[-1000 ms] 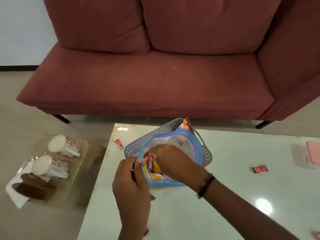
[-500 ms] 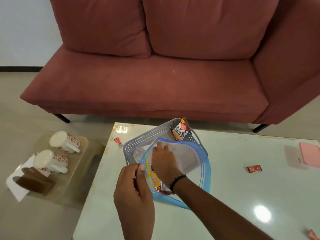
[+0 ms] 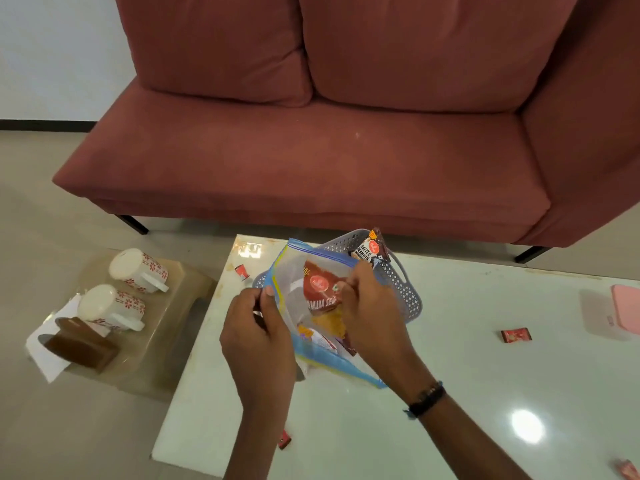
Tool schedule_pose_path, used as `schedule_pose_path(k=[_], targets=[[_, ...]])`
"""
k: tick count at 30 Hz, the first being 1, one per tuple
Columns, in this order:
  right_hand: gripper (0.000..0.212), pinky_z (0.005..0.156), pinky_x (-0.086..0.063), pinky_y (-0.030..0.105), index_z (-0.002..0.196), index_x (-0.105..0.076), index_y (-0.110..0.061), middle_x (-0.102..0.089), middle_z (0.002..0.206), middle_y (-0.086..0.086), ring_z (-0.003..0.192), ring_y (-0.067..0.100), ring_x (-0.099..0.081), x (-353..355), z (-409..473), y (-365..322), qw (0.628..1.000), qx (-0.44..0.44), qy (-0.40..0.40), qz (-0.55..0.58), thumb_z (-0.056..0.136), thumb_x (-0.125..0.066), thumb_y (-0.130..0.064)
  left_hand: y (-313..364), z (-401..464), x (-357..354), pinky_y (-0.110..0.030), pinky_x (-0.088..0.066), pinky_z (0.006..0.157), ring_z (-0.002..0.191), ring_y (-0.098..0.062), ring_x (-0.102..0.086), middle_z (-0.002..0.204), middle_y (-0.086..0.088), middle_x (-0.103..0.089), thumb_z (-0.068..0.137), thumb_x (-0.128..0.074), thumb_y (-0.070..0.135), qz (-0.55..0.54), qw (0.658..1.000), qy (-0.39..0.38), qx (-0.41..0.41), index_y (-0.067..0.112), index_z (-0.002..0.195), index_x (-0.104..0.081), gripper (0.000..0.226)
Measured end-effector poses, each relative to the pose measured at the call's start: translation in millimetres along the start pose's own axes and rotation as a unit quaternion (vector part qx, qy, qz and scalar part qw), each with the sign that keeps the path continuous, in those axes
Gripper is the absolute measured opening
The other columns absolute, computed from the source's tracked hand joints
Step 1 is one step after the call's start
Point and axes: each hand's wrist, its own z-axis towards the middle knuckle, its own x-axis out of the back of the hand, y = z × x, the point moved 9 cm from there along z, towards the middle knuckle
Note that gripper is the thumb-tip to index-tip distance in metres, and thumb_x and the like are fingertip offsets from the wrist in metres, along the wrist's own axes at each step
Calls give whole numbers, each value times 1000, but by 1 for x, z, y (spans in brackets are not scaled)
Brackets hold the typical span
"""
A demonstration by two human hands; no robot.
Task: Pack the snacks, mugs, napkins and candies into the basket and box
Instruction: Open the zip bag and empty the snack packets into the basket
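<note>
A clear zip bag (image 3: 292, 271) with a blue edge holds snack packets, a red one (image 3: 320, 292) uppermost. My left hand (image 3: 258, 336) pinches the bag's left rim. My right hand (image 3: 372, 317) grips the bag's right side, fingers closed on the plastic. Behind the bag stands a grey perforated basket (image 3: 405, 285) with a salted peanuts packet (image 3: 372, 249) sticking up in it. Red candies lie on the white table: one at the far left (image 3: 241, 271), one to the right (image 3: 516, 335), one at the front edge (image 3: 284, 439).
Two white mugs with red flowers (image 3: 138, 270) (image 3: 110, 306) lie on a low stool (image 3: 166, 355) left of the table, beside a brown napkin holder (image 3: 83, 344) with white napkins. A pink box (image 3: 627, 311) sits at the table's right edge. A red sofa (image 3: 311, 168) stands behind.
My right hand has come out of the bag and now grips its outer right side. The bag has been lifted and tilted upright, with the red packet showing inside.
</note>
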Motion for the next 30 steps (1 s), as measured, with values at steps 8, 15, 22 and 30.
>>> schedule_pose_path(k=[8,15,22,30], targets=[[21,59,-60,39,78,-38,-25,-69,83,4,77,14,-69,42,3,20,982,-29,112,151,95,-48,-30,-8,33,-18,-20,-38,51,67,-22,-58,76,-7,-62,96,-45,27,-1,1000,0,22,10,82,-56,25],[19,48,-49,24,84,-43,-13,-63,65,-5,58,10,-63,128,16,7,930,25,320,179,94,-54,-25,-13,48,-20,-26,-36,52,60,-26,-50,61,-5,-51,96,-46,22,12,999,14,27,6,74,-56,30],[18,53,-49,12,86,-40,-12,-57,63,-11,57,3,-60,125,39,92,896,-54,407,168,96,-50,-23,-15,55,-18,-18,-31,51,57,-10,-48,63,-7,-55,96,-45,23,20,999,1,46,5,82,-62,28],[16,43,-38,6,90,-36,-11,-66,91,19,77,26,-66,14,47,209,919,-185,318,140,99,-41,-23,-12,47,-36,-19,-40,48,60,-22,-58,63,-9,-59,96,-44,30,12,998,-44,45,15,79,-57,25]])
